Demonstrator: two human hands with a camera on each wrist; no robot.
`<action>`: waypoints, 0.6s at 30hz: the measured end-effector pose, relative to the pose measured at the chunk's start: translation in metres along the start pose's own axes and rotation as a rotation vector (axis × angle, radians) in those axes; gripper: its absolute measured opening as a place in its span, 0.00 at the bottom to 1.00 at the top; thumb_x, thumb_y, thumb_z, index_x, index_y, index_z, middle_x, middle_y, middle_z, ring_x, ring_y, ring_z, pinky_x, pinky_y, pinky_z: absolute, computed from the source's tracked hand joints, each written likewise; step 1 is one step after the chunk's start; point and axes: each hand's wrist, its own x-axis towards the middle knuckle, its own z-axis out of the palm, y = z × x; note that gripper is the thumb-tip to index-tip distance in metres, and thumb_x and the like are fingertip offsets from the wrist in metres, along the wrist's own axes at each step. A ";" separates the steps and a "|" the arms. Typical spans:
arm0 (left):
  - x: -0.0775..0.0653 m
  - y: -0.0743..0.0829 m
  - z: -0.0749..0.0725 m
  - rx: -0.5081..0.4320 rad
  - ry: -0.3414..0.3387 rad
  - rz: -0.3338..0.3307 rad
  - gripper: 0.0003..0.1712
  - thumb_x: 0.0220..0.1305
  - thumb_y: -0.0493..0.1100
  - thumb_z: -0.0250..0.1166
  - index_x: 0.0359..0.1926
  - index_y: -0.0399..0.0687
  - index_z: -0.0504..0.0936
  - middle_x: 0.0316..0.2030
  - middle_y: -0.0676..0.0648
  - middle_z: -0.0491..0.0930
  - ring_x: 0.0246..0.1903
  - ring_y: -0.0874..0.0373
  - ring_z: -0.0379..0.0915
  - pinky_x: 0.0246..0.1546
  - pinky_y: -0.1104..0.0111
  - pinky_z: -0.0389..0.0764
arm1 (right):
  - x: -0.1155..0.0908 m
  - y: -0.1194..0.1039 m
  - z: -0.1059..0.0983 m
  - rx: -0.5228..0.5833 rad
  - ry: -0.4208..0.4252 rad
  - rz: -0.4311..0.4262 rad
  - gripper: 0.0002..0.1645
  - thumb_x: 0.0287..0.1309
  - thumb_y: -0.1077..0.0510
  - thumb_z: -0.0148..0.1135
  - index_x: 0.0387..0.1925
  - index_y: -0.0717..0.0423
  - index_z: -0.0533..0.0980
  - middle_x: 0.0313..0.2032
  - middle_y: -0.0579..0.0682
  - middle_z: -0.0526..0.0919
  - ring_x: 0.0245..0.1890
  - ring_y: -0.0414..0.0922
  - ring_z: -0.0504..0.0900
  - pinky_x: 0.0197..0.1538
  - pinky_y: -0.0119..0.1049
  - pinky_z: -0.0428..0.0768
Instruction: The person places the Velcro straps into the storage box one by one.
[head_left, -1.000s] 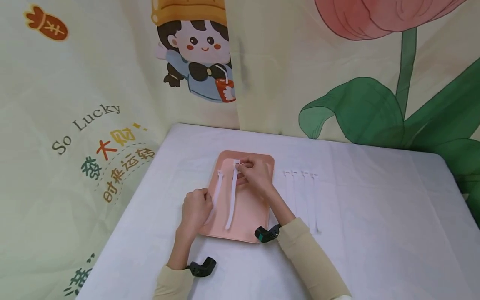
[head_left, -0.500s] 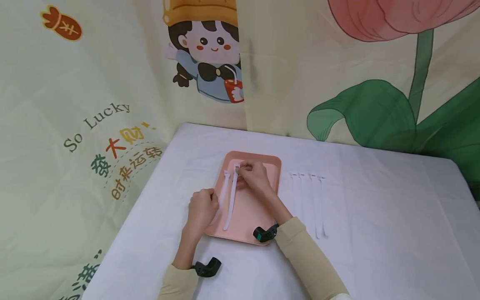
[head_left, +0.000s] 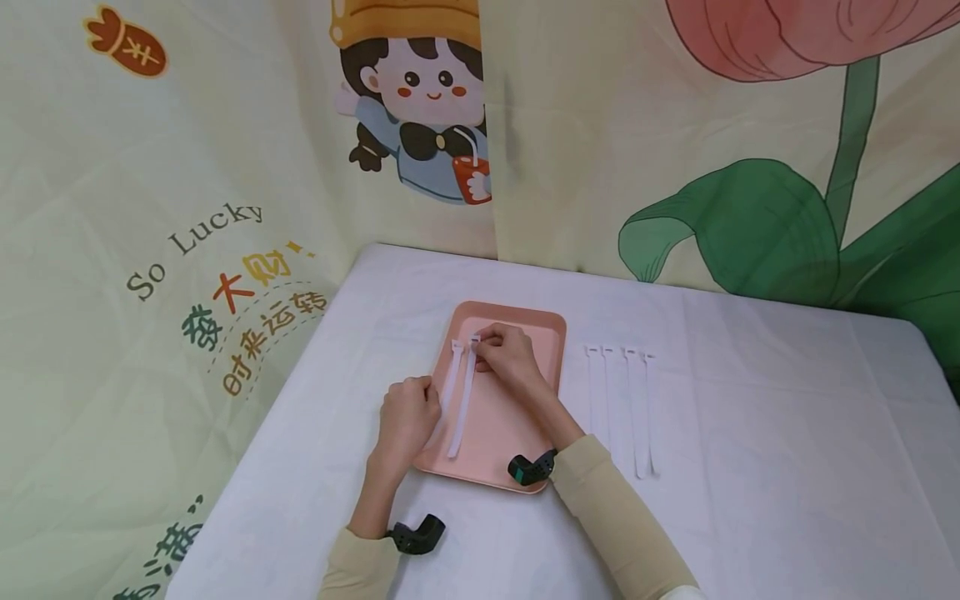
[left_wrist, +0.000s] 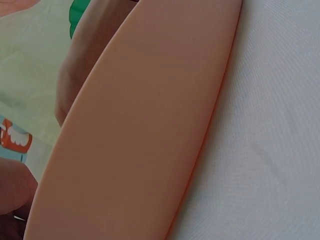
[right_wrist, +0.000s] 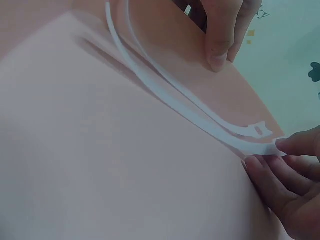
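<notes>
Pink plastic-looking tray [head_left: 487, 433] on a white desk [head_left: 750, 433] sits between the person's arms in the head view. The left forearm comes up from the lower edge, and the left hand [head_left: 408, 408] is bent over the tray's left side, knuckles up. The right arm slants in across the tray's right side, beige sleeve [head_left: 618, 517] below the wrist, and the right hand [head_left: 506, 354] reaches the tray's far half. Its fingertips meet at the head of a white strap [head_left: 462, 400], whose tail runs toward the near end. Just left of it lies a second strap [head_left: 452, 375], also in the tray. To the tray's right, four more straps [head_left: 630, 352] lie side by side on the desk.

From the left wrist, the tray's outer wall fills the middle, with part of the left hand at its edge; the fingers are mostly out of view.

From the right wrist, the right grip is a closed pinch, thumb above and fingers below the strap's end. The left grip clasps the tray's edge, thumb on the inner side.
</notes>
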 end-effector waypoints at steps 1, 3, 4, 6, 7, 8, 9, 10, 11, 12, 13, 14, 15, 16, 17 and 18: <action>0.000 0.000 0.000 0.000 0.000 0.001 0.18 0.67 0.31 0.56 0.19 0.39 0.78 0.16 0.45 0.73 0.18 0.56 0.63 0.18 0.66 0.66 | 0.000 0.000 0.000 -0.014 0.005 -0.008 0.11 0.65 0.65 0.65 0.47 0.66 0.81 0.41 0.62 0.88 0.28 0.48 0.88 0.34 0.38 0.87; 0.000 0.000 0.001 -0.001 -0.003 0.003 0.18 0.67 0.31 0.56 0.19 0.39 0.78 0.16 0.45 0.72 0.18 0.56 0.63 0.18 0.66 0.65 | 0.000 0.000 0.000 -0.033 0.009 -0.020 0.11 0.65 0.65 0.65 0.48 0.65 0.81 0.41 0.61 0.88 0.27 0.46 0.87 0.34 0.36 0.87; 0.000 0.001 0.000 -0.003 -0.005 0.003 0.18 0.67 0.30 0.56 0.19 0.39 0.78 0.16 0.45 0.71 0.18 0.57 0.62 0.18 0.67 0.65 | 0.000 0.000 -0.001 -0.042 0.011 -0.026 0.12 0.65 0.65 0.64 0.48 0.65 0.82 0.40 0.60 0.88 0.27 0.46 0.87 0.34 0.36 0.87; 0.000 0.001 0.001 -0.004 -0.008 0.004 0.17 0.68 0.30 0.56 0.20 0.38 0.78 0.16 0.45 0.71 0.17 0.57 0.62 0.18 0.67 0.64 | -0.001 0.000 -0.001 -0.061 0.015 -0.038 0.12 0.65 0.66 0.64 0.49 0.64 0.82 0.40 0.59 0.87 0.26 0.45 0.86 0.34 0.35 0.86; 0.000 0.001 0.001 -0.003 -0.010 0.004 0.17 0.68 0.30 0.56 0.20 0.38 0.79 0.16 0.45 0.71 0.17 0.57 0.62 0.18 0.67 0.64 | -0.001 0.000 -0.001 -0.070 0.017 -0.041 0.13 0.65 0.66 0.64 0.50 0.63 0.82 0.40 0.59 0.87 0.26 0.44 0.86 0.34 0.34 0.86; 0.000 0.001 0.001 -0.001 -0.010 0.005 0.17 0.68 0.30 0.56 0.21 0.37 0.79 0.16 0.45 0.71 0.17 0.57 0.62 0.18 0.67 0.64 | -0.001 0.000 -0.002 -0.082 0.021 -0.047 0.13 0.65 0.66 0.63 0.50 0.63 0.82 0.40 0.58 0.87 0.25 0.44 0.85 0.34 0.34 0.86; 0.000 0.002 0.001 0.000 -0.009 0.006 0.17 0.68 0.30 0.56 0.21 0.37 0.79 0.16 0.45 0.72 0.17 0.57 0.62 0.18 0.67 0.64 | -0.001 0.000 -0.002 -0.092 0.023 -0.052 0.14 0.65 0.66 0.63 0.51 0.62 0.82 0.40 0.58 0.87 0.25 0.43 0.85 0.34 0.34 0.85; 0.000 0.002 0.001 0.001 -0.009 0.006 0.17 0.68 0.30 0.56 0.21 0.37 0.79 0.16 0.45 0.71 0.17 0.57 0.62 0.18 0.67 0.64 | -0.001 0.000 -0.003 -0.103 0.027 -0.055 0.15 0.65 0.66 0.63 0.52 0.62 0.82 0.41 0.58 0.87 0.26 0.44 0.85 0.34 0.34 0.85; 0.000 0.002 0.002 0.001 -0.010 0.005 0.17 0.68 0.30 0.56 0.20 0.37 0.79 0.16 0.45 0.71 0.17 0.57 0.62 0.18 0.67 0.64 | -0.001 -0.001 -0.003 -0.110 0.030 -0.057 0.15 0.65 0.66 0.63 0.53 0.62 0.82 0.43 0.58 0.87 0.26 0.44 0.85 0.34 0.34 0.85; 0.000 0.002 0.002 0.000 -0.010 0.004 0.17 0.68 0.30 0.56 0.20 0.37 0.79 0.16 0.45 0.71 0.17 0.57 0.61 0.18 0.67 0.64 | -0.001 -0.001 -0.004 -0.122 0.032 -0.061 0.16 0.65 0.66 0.62 0.54 0.62 0.82 0.44 0.58 0.87 0.27 0.44 0.86 0.35 0.34 0.85; 0.000 0.002 0.002 -0.001 -0.010 0.005 0.17 0.68 0.30 0.56 0.20 0.38 0.78 0.15 0.46 0.70 0.17 0.57 0.61 0.18 0.67 0.63 | -0.001 -0.001 -0.004 -0.131 0.033 -0.064 0.17 0.66 0.66 0.62 0.55 0.61 0.81 0.46 0.58 0.87 0.28 0.44 0.86 0.35 0.34 0.85; 0.000 0.002 0.002 -0.003 -0.010 0.004 0.18 0.68 0.30 0.56 0.19 0.38 0.78 0.15 0.46 0.70 0.17 0.57 0.61 0.17 0.67 0.63 | -0.002 -0.001 -0.005 -0.137 0.032 -0.066 0.18 0.66 0.66 0.62 0.56 0.61 0.81 0.47 0.58 0.87 0.29 0.45 0.87 0.36 0.34 0.85; 0.000 0.002 0.002 -0.003 -0.009 0.002 0.18 0.68 0.30 0.56 0.19 0.38 0.78 0.15 0.46 0.69 0.17 0.57 0.61 0.17 0.67 0.63 | -0.003 -0.002 -0.006 -0.142 0.032 -0.066 0.19 0.66 0.66 0.61 0.57 0.61 0.81 0.49 0.58 0.87 0.31 0.46 0.87 0.36 0.34 0.85; 0.000 0.002 0.002 -0.004 -0.008 0.002 0.18 0.68 0.30 0.56 0.19 0.38 0.77 0.15 0.46 0.69 0.17 0.57 0.61 0.17 0.67 0.63 | -0.003 -0.003 -0.006 -0.146 0.032 -0.063 0.19 0.66 0.66 0.61 0.58 0.60 0.80 0.50 0.58 0.87 0.32 0.46 0.87 0.36 0.33 0.85; 0.000 0.002 0.002 -0.005 -0.008 0.003 0.18 0.68 0.30 0.56 0.19 0.38 0.77 0.15 0.47 0.69 0.17 0.58 0.61 0.17 0.67 0.63 | -0.004 -0.004 -0.007 -0.150 0.033 -0.062 0.20 0.66 0.66 0.61 0.58 0.60 0.80 0.51 0.57 0.87 0.34 0.46 0.88 0.37 0.33 0.84; -0.001 0.002 0.002 -0.006 -0.008 0.005 0.19 0.68 0.30 0.56 0.18 0.38 0.77 0.15 0.47 0.68 0.17 0.58 0.61 0.17 0.67 0.63 | -0.005 -0.005 -0.008 -0.155 0.035 -0.060 0.20 0.67 0.65 0.61 0.59 0.60 0.80 0.52 0.57 0.87 0.35 0.47 0.88 0.37 0.33 0.84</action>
